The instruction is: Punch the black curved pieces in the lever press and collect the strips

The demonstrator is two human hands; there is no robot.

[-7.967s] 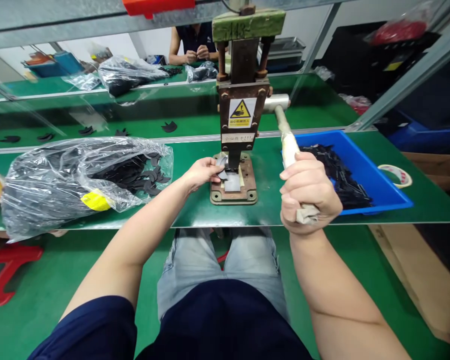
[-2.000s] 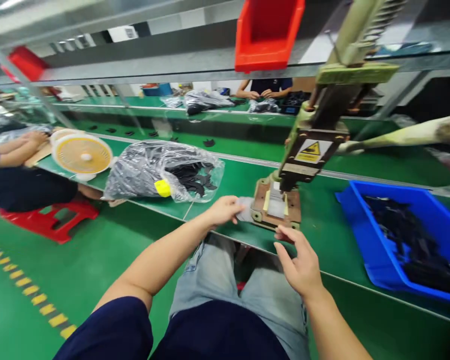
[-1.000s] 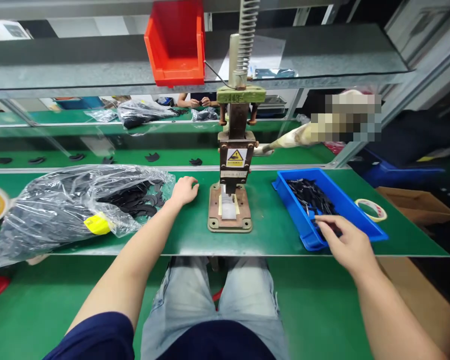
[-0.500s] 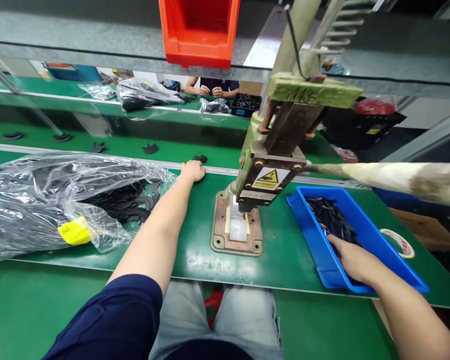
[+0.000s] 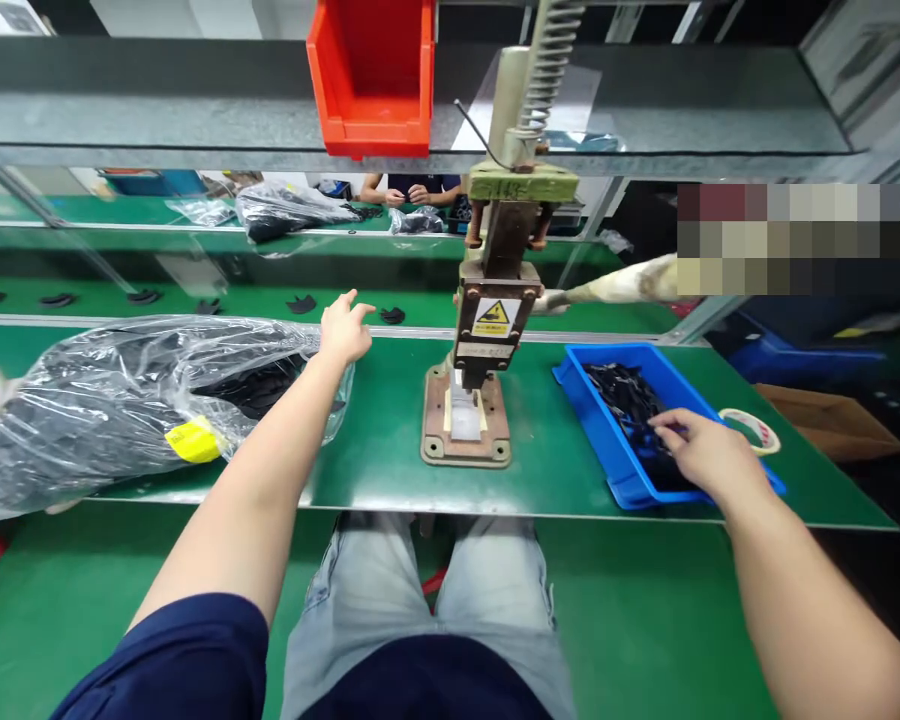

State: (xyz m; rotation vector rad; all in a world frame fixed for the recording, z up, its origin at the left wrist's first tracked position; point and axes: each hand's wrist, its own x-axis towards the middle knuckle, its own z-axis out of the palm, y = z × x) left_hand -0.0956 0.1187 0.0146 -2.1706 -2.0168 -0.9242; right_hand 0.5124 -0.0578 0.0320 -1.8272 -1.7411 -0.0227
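My left hand (image 5: pixel 347 328) is open, its fingers spread at the near edge of the green belt. Just right of its fingertips lies a curved black piece (image 5: pixel 392 315), not touched by it. Below that arm a clear plastic bag (image 5: pixel 112 400) holds many dark flat pieces (image 5: pixel 259 385). Over the blue bin (image 5: pixel 619 480), my right hand (image 5: pixel 701 450) has thumb and fingers drawn together; what they hold, if anything, I cannot make out. Small black parts (image 5: pixel 622 400) fill the bin beneath it. A hand press (image 5: pixel 487 320) stands between my hands, nearest the right one.
The press's long lever (image 5: pixel 622 283) reaches out to the right. A roll of tape (image 5: pixel 750 430) lies beside the bin. An orange bin (image 5: pixel 375 135) sits on the overhead shelf. More black pieces (image 5: pixel 300 304) lie along the belt. Across the line, a co-worker's hands (image 5: pixel 409 194) are visible.
The view has shifted. My left hand has lifted away from the black piece and its fingers have spread. My right hand has risen from among the parts, its fingertips drawn together.
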